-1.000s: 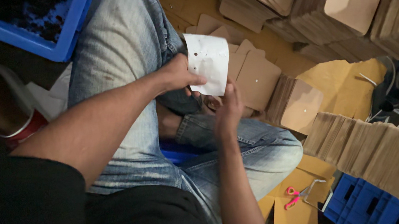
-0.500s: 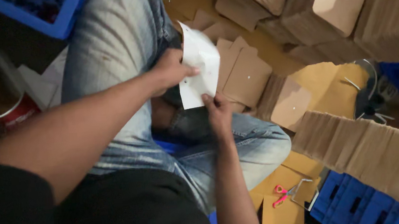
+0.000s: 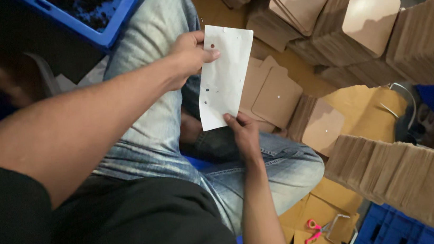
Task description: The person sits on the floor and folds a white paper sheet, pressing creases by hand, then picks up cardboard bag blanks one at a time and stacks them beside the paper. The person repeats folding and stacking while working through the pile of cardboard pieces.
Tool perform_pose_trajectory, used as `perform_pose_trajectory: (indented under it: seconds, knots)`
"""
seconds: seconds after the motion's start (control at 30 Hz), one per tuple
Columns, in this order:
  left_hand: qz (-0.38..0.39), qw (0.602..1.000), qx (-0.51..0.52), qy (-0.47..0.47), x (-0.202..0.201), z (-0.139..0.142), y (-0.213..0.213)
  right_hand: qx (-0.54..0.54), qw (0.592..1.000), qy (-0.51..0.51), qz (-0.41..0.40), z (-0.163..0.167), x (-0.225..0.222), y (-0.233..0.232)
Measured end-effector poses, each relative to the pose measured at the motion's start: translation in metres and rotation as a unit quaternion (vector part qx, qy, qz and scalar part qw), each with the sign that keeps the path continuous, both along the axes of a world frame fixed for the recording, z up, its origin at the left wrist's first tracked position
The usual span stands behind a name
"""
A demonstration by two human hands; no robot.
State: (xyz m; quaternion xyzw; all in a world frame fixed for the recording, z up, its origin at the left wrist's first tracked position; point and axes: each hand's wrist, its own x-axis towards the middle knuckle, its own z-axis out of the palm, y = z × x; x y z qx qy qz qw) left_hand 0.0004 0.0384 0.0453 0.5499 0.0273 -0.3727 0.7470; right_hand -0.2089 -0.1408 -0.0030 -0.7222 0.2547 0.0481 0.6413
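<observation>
Left hand [image 3: 188,56] and right hand [image 3: 243,132] each pinch one white punched sheet [image 3: 223,76], seemingly five holes.

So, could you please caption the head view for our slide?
Left hand and right hand hold a punched white sheet above stacked brown cards.

One white sheet [image 3: 224,73], two hands [image 3: 189,55], one pink-handled scissors [image 3: 313,230], two blue crates [image 3: 106,21]

Dim floor [image 3: 364,108] — brown card stacks [image 3: 408,178], blue crates [image 3: 397,229]
</observation>
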Motion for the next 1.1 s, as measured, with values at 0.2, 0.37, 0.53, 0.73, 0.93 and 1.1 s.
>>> perform_pose_trajectory:
  seconds: [0.2, 0.37, 0.53, 0.73, 0.93, 1.1]
  knots:
    - [0.013, 0.999, -0.031, 0.024, -0.011, 0.028, 0.005, -0.007, 1.0, 0.003, 0.0, 0.001, -0.001, 0.0]
    - [0.039, 0.998, -0.033, -0.046, -0.014, 0.046, 0.001, 0.013, 1.0, 0.011, -0.007, 0.009, -0.004, 0.0]
    - [0.07, 0.995, -0.015, -0.071, -0.015, 0.05, -0.007, 0.055, 0.998, -0.034, 0.0, 0.013, -0.008, -0.005]
    - [-0.042, 0.966, 0.054, -0.248, -0.028, 0.044, -0.013, 0.244, 0.966, -0.029, -0.076, 0.012, -0.006, -0.017]
    - [-0.077, 0.824, 0.116, -0.549, -0.071, 0.046, -0.028, 0.365, 0.925, -0.085, -0.061, 0.016, -0.009, -0.02]
    - [-0.083, 0.859, 0.191, -0.467, -0.081, 0.063, -0.041, 0.333, 0.94, -0.036, 0.069, 0.02, -0.015, -0.01]
